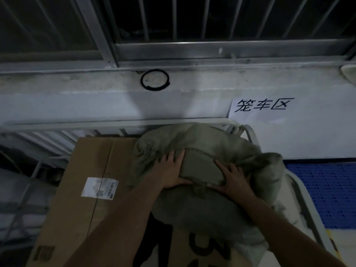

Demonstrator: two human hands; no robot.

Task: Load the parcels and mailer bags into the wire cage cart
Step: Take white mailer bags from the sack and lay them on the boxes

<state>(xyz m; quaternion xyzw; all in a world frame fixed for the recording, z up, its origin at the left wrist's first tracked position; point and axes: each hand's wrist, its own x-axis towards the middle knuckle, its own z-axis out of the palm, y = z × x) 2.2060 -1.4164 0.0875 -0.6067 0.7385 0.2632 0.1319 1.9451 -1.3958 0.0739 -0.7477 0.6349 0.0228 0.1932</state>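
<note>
A bulky grey-green mailer sack [202, 143] lies on top of the load in the white wire cage cart [115, 124], against the cart's far right corner. My left hand [169, 170] lies flat on the sack with fingers spread. My right hand [233, 178] presses on it just to the right, fingers also straight. Between the hands the sack bulges over a flat, firm shape. A large brown cardboard box [86, 189] with a white shipping label [100, 187] sits to the left of the sack inside the cart.
A white wall with a paper sign [262, 106] stands right behind the cart, below a barred window [173, 26]. A blue perforated pallet [323, 189] lies on the floor at right. Another cart's wire side [25, 189] is at left. A printed carton [208, 249] shows under the sack.
</note>
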